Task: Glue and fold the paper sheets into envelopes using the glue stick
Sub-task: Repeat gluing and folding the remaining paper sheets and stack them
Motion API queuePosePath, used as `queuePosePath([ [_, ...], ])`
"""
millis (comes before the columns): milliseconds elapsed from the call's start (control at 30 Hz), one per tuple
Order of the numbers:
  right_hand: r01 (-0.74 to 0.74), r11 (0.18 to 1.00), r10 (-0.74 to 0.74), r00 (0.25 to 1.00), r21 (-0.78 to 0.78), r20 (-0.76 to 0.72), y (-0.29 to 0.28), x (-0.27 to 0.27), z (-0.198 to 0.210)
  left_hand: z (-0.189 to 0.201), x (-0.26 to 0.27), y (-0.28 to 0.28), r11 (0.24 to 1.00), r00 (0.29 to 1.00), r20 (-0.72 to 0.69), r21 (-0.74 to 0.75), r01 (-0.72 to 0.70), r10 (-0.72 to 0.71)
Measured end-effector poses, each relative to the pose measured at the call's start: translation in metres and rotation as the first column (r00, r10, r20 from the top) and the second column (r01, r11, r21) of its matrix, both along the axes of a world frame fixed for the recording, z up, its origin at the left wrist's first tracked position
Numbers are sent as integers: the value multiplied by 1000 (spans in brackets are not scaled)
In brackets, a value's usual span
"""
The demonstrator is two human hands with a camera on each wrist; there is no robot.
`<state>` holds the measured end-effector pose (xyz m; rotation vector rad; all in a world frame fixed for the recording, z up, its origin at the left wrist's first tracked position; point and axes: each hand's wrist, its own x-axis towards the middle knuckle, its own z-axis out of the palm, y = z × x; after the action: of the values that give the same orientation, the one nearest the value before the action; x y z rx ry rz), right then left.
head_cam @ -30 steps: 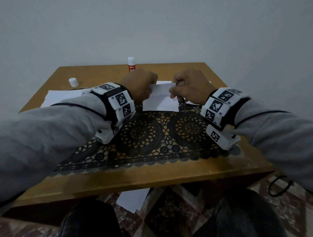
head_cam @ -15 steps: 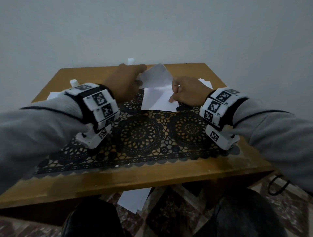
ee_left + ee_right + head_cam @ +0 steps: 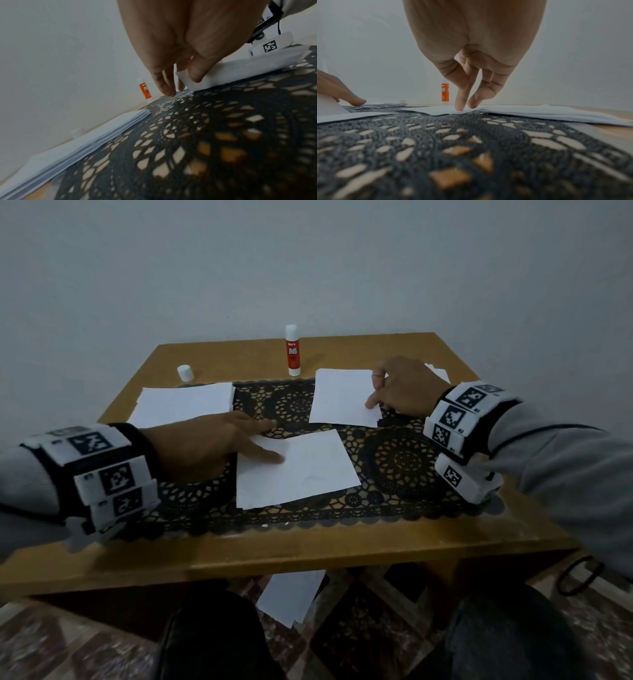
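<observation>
A single white paper sheet (image 3: 308,474) lies on the black lace mat (image 3: 404,460) in the middle. My left hand (image 3: 239,440) holds its upper left corner, the thumb (image 3: 197,73) on top and a finger behind the raised corner. My right hand (image 3: 400,392) presses its straight index fingertip (image 3: 459,108) on the right stack of sheets (image 3: 342,398), with the other fingers loosely curled. The red glue stick (image 3: 293,350) stands upright at the back, and its white cap (image 3: 185,372) stands apart to the left.
A second stack of white sheets (image 3: 181,404) lies at the left of the wooden table (image 3: 308,553). A grey wall rises right behind the table. More paper (image 3: 291,597) lies on the floor under the front edge, between my knees.
My left hand lifted one sheet off the right stack and brought it toward me onto the mat's middle. My right hand let go of it and now presses on the stack.
</observation>
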<state>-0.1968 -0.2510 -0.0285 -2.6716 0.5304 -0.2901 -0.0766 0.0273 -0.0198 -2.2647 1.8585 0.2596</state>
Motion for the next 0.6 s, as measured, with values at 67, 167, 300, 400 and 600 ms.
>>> queuePosePath([
  [67, 14, 1000, -14, 1000, 1, 25, -2, 1, -2, 2, 2, -1, 1000, 1000, -8, 15, -21, 21],
  [167, 28, 999, -31, 996, 39, 82, -4, 0, -3, 0, 2, -2, 991, 995, -91, -132, -37, 25],
  [300, 12, 998, -20, 993, 67, 117, -1, -4, -2, -8, -3, 0, 979, 985, -169, -202, -12, -23],
  [400, -9, 998, 0, 989, 57, 150, 3, -6, -2, -13, -6, 1, 983, 989, -147, -186, -8, -20],
  [600, -83, 988, 91, 994, -130, 55, 16, 20, 19, -14, -10, 2, 977, 995, -73, -206, 55, -72],
])
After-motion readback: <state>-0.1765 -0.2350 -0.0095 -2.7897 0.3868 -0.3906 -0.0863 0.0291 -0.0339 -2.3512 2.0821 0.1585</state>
